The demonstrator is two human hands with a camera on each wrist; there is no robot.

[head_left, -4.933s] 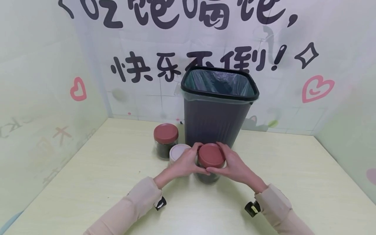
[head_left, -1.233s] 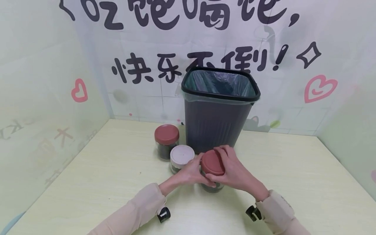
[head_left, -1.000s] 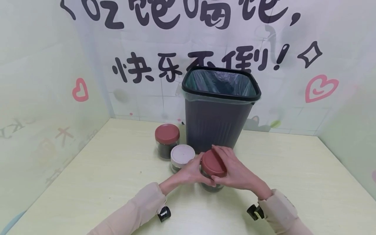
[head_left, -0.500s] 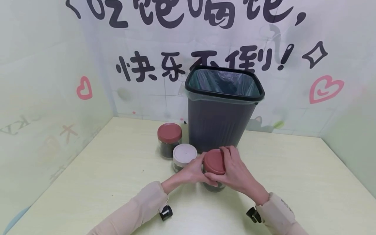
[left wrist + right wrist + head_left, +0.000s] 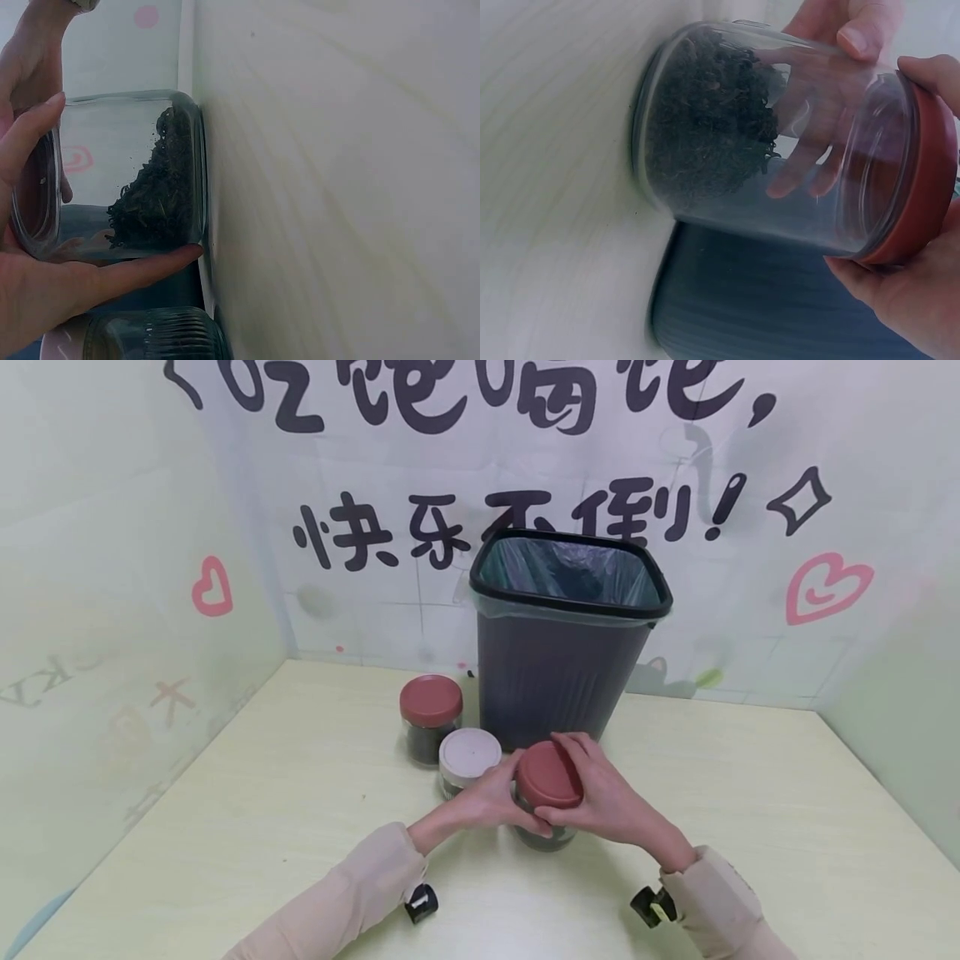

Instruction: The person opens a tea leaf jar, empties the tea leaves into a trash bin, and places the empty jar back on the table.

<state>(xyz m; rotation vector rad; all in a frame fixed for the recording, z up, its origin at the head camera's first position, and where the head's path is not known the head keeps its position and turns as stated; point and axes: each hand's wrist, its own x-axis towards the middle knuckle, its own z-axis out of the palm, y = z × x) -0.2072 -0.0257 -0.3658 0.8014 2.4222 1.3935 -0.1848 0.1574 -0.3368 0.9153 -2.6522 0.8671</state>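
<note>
A clear glass jar (image 5: pixel 810 217) with a red screw lid (image 5: pixel 547 772) stands on the table in front of the bin. Dark dry leaves, like loose tea, fill its lower part (image 5: pixel 161 187). My left hand (image 5: pixel 486 799) holds the glass body from the left, thumb at the near side and a finger stretched along the far side. From the right, my right hand (image 5: pixel 615 797) grips the red lid by its rim. The lid sits on the jar's mouth. In the right wrist view, the left fingers show through the glass.
A jar with a pale lid (image 5: pixel 470 750) stands just left of the left hand. Behind it is another red-lidded jar (image 5: pixel 431 700) with dark contents. A dark bin (image 5: pixel 558 668) with a plastic liner stands behind, against the printed back wall.
Since the earliest frame, the jar has come slightly nearer, and the left hand has uncovered more of the pale lid. The right hand has turned to and fro on the red lid.
</note>
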